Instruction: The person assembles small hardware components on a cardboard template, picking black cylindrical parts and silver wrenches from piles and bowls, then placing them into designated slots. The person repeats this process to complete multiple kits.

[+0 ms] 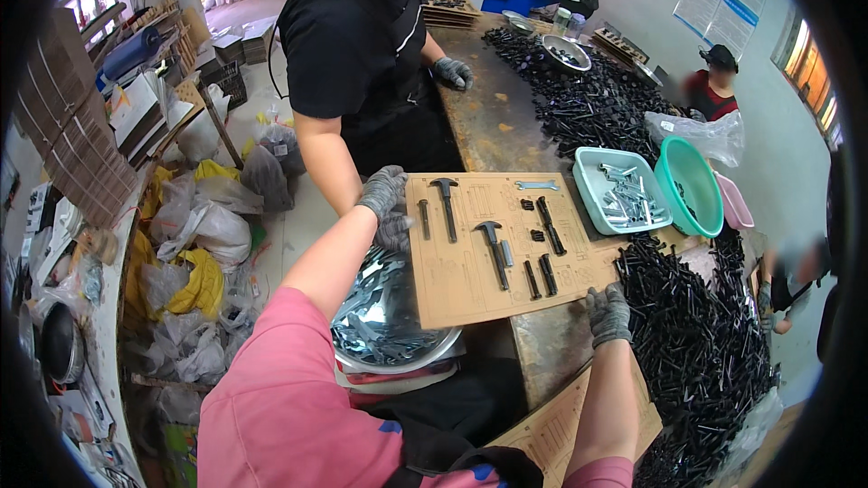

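Observation:
A brown cardboard sheet (443, 294) with printed outlines is held tilted over the table edge. My gloved left hand (385, 188) grips its upper left corner, and my gloved right hand (608, 314) grips its lower right corner. A co-worker's gloved hand (393, 232) is on the left edge, just below my left hand. On the sheet lie two black T-shaped tools (449, 212), a grey bolt (424, 219), a small wrench (537, 185), a silver tube (507, 253) and several black bolts (551, 228). Another printed cardboard sheet (542, 429) lies under my right forearm.
A metal basin (443, 343) of flat wrenches stands below the sheet. Piles of black bolts (687, 334) cover the table's right side, around a pale blue tub (588, 163) of silver tubes and a green basin (696, 163). A co-worker in black (353, 54) stands opposite; bags (221, 230) lie left.

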`<state>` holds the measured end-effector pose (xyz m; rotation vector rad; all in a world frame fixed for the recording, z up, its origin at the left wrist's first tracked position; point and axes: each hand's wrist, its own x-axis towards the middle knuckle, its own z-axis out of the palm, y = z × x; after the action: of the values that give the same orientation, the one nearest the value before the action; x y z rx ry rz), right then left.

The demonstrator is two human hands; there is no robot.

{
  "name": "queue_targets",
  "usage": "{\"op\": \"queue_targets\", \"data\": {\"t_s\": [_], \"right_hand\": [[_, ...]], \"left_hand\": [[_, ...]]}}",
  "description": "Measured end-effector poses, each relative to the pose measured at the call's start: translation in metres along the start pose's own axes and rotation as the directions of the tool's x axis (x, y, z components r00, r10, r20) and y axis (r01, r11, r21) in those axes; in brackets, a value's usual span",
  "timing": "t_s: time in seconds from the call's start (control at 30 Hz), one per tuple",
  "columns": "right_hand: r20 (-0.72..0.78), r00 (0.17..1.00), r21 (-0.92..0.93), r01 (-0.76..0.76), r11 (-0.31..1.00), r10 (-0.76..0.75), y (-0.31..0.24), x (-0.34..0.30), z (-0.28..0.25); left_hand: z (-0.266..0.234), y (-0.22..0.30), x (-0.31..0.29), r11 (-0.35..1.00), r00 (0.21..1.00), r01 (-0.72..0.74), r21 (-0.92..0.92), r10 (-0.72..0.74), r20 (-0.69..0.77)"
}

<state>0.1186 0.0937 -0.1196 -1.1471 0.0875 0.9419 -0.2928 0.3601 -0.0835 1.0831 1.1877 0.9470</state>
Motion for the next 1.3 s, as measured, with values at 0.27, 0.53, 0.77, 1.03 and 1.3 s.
{"op": "queue_targets", "data": {"t_s": [0.27,0.53,0.77,1.03,1.3], "right_hand": [[0.24,0.963,-0.214,0.177,0.961,-0.124,-0.017,-0.075,-0.022],[0.241,0.918,-0.229,0.368,0.901,-0.314,-0.048,-0.167,-0.109],[0.223,0.911,-0.241,0.397,0.886,-0.348,-0.055,-0.213,-0.162],[0.255,0.915,-0.338,0.387,0.858,-0.312,-0.052,-0.26,-0.17],[0.238,0.936,-0.353,0.332,0.875,-0.259,-0.036,-0.276,-0.153]], "left_hand": [[0.017,0.0,-0.096,0.689,0.712,-0.646,0.328,0.699,-0.067],[-0.006,-0.087,-0.187,0.096,0.492,-0.852,0.515,0.484,0.724],[-0.006,-0.101,-0.178,-0.291,0.831,-0.555,0.779,-0.237,0.503],[-0.006,-0.143,-0.154,-0.002,0.721,-0.628,0.778,-0.377,0.582],[0.0,-0.132,-0.133,0.025,0.734,-0.573,0.819,-0.43,0.526]]}}
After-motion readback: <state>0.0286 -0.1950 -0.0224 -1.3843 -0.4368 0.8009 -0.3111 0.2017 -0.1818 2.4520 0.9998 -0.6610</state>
